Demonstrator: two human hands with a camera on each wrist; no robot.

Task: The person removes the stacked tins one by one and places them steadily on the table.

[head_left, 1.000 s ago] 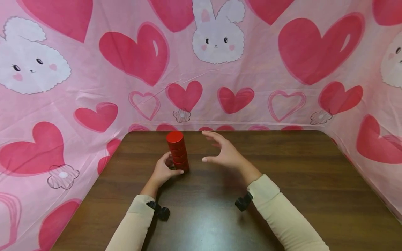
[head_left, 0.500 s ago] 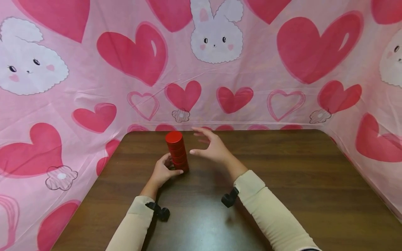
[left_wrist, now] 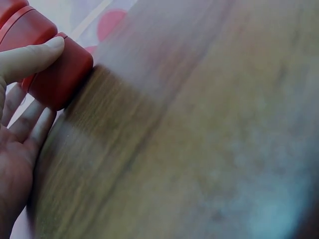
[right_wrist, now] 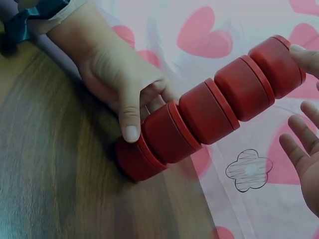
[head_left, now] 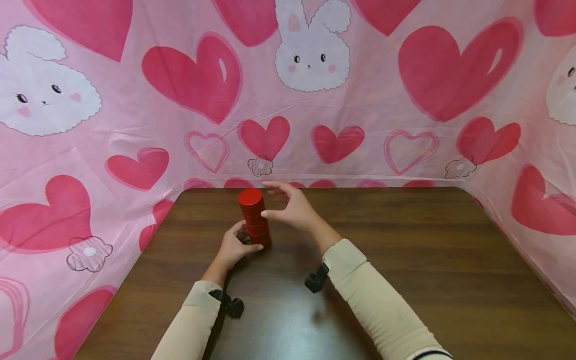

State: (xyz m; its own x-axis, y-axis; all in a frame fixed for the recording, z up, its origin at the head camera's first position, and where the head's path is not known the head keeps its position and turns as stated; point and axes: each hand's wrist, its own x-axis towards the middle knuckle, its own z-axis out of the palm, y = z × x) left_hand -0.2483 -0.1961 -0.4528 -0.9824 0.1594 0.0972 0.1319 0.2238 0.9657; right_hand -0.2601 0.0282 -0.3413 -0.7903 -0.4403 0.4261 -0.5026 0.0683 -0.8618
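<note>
Several small red round tins with lids (head_left: 254, 202) stand in one upright column on the table; the right wrist view shows each tin (right_wrist: 207, 112) stacked on the one below. My left hand (head_left: 230, 252) holds the bottom of the column from the left, thumb in front and fingers behind the lowest tin (left_wrist: 62, 77). From the right, my right hand (head_left: 299, 212) reaches around the upper part with its fingers spread. Its thumb (right_wrist: 304, 59) overlaps the edge of the top tin in the right wrist view; whether it presses on it I cannot tell.
The brown wooden table (head_left: 405, 260) has its far edge just behind the column. A pink cloth printed with hearts and rabbits (head_left: 360, 100) hangs behind and at both sides. Both wrists wear small black cameras (head_left: 235, 306).
My right hand has moved left, from well apart to the upper part of the column, fingers still spread. My left hand and the red tins have stayed in place.
</note>
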